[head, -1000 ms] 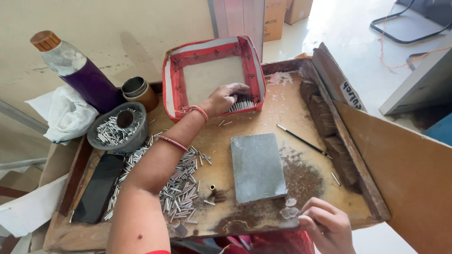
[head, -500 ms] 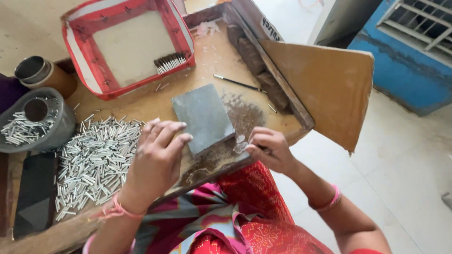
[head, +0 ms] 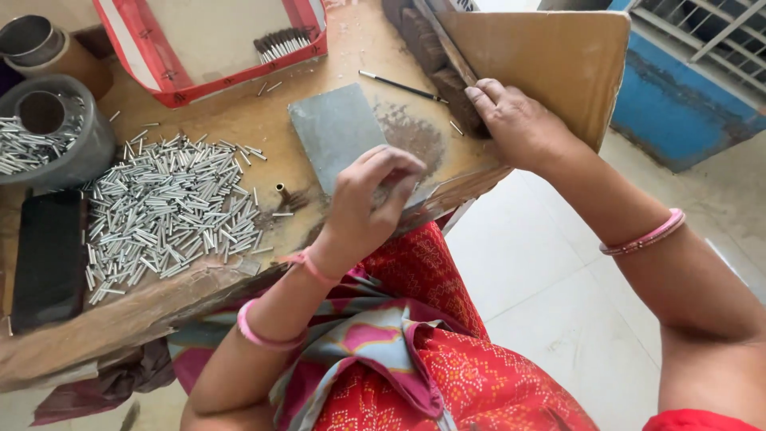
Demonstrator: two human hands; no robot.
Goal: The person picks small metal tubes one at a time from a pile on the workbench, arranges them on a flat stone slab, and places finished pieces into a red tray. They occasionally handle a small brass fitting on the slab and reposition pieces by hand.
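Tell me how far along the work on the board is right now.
Done: a small bundle of tubes lies in the red tray. In hand: left hand pinches over the grey slab; right hand rests at the cardboard flap. Left: a large loose pile of tubes.

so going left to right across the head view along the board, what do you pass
black block → pile of metal tubes → left hand → right hand → blue grille

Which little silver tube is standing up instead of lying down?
The single tube just right of the big pile of tubes, near the grey slab. It stands on end with its open mouth up, while the pile's tubes lie flat.
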